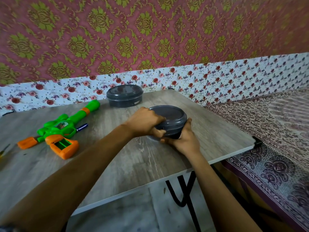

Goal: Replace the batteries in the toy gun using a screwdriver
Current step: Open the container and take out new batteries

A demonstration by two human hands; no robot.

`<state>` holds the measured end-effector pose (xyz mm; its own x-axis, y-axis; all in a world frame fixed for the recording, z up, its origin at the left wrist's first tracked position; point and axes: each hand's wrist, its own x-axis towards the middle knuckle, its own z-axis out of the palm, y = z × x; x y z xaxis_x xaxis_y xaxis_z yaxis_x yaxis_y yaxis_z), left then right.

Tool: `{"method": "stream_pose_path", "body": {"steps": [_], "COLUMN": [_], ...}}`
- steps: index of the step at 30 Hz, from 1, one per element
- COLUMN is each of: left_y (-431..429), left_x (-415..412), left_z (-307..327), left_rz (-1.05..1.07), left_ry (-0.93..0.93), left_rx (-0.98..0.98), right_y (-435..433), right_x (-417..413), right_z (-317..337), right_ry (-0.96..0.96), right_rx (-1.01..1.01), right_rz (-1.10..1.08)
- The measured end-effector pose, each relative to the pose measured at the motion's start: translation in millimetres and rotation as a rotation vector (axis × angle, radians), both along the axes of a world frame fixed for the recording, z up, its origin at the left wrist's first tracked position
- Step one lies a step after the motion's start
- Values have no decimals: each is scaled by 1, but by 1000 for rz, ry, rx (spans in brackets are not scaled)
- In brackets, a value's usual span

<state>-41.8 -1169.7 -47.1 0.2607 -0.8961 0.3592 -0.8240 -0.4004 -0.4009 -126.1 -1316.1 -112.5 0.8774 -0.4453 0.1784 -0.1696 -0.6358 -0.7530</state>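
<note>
1. Two hands are holding one round grey box (173, 115) on the surface (133, 164), a bit right of the middle.
2. The left hand (145, 122) is lying over the left side of the lid, and its fingers are curling over the rim and gripping it.
3. The right hand (185, 139) is gripping the near right side of the same box, with its thumb pointing up along the box wall.
4. The toy gun (58, 129) is lying flat on the left part of the surface, well apart from both hands. It is green and orange, and its barrel is pointing toward the far side.
5. The orange handle at its near end is showing an open slot (62, 144) with green inside.
6. A small blue battery (82, 127) is lying just beside the toy gun, on its right.
7. A second grey box (124, 96) is sitting farther back with its lid on, near the flowery wall (200, 77).
8. A thin yellow thing (4, 150) is poking in at the left edge, and too little is showing to tell what it is.
9. A bed (267, 131) with a patterned sheet is standing to the right of the surface.
</note>
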Motion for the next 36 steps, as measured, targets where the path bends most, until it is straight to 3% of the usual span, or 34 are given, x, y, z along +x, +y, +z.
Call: {"method": "stream_pose_path", "body": {"steps": [4,11,15,18,22,25,31,36], "left_y": [14,19,16,3,-18,-32,-21,-4], "left_x": [8,50,80,100,117,116,126,111], "left_z": [25,58,44,32,20,9,-16,-20], "left_rz": [-16,374,384,394,447,429,655,705], "left_ry": [205,452,791,986,1255,1389,1379,1317], "left_rx": [-448,-904,-1249,-1398,-1474,-1424,-1069,-915], "right_y": [2,4,6,6,3,2,3,5], "right_x": [-4,-8,-9,-9,-7,-5,-5,-8], "right_z": [3,8,5,3,0,-1,1,3], "right_ry": [-4,-10,-61,-90,-103,-118,-98,-106], "right_rx": [-4,42,31,36,22,30,28,47], "right_rz": [22,45,46,45,52,52,60,71]}}
